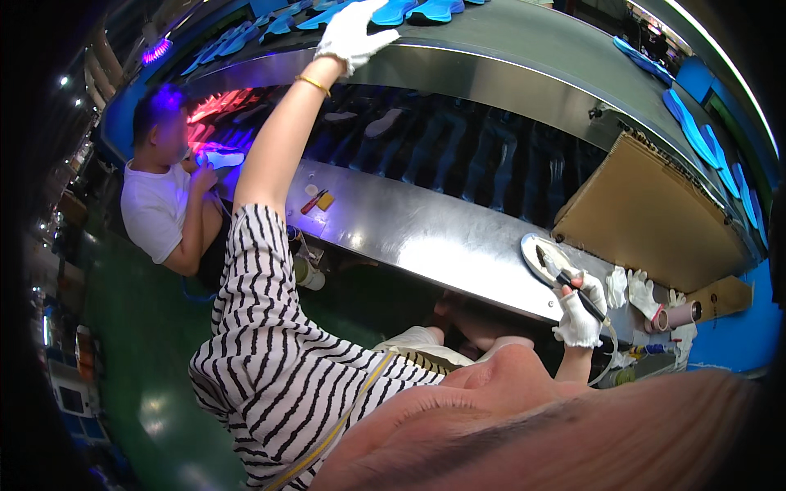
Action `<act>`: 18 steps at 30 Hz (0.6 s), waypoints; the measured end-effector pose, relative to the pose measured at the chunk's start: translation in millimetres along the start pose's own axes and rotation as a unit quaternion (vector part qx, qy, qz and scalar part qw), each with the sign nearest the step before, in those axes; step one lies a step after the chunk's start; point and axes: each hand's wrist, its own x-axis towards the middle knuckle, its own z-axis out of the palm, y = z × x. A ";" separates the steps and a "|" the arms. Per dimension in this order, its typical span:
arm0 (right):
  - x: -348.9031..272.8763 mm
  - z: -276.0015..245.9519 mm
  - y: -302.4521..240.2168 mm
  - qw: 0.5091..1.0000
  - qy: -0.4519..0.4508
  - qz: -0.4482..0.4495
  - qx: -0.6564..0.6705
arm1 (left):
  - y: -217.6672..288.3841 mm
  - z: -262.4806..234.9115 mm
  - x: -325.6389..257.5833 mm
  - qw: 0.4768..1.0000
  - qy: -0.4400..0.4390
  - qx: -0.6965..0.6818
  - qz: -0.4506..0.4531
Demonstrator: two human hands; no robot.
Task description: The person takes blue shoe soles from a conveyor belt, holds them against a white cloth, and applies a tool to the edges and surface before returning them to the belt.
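My left hand (350, 39), in a white glove, stretches up to the conveyor belt. Its thumb stands apart and its fingers extend to the row of blue shoe soles (394, 11); the fingertips meet the picture's top edge, so I cannot tell whether they touch one. Lower right, my right hand (582, 315) wears a white glove with bare fingertips. Its fingers are closed around a black-handled brush (591, 305) with a pale tube trailing from its lower end. The brush tip rests over a white oval piece with a raised rim (534, 250) on the metal bench.
A cardboard sheet (655, 209) leans at the right. White gloves (643, 293) and a pinkish roll (681, 316) lie beside it. More blue soles (692, 129) ride the far-right belt. At left, a co-worker (160, 192) holds a lit sole. A yellow block (326, 201) lies on the metal bench (393, 221).
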 end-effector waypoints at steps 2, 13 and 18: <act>3.1 0.2 5.5 1.000 -0.001 0.014 -0.009 | -23.6 2.1 2.2 0.995 -0.061 0.056 -0.061; 29.8 21.5 9.3 0.996 0.041 0.074 0.028 | -89.0 14.9 4.1 0.990 0.033 -0.013 0.138; 35.9 26.9 29.5 0.994 0.072 0.085 0.012 | -120.7 13.6 0.8 0.987 -0.070 -0.135 -0.057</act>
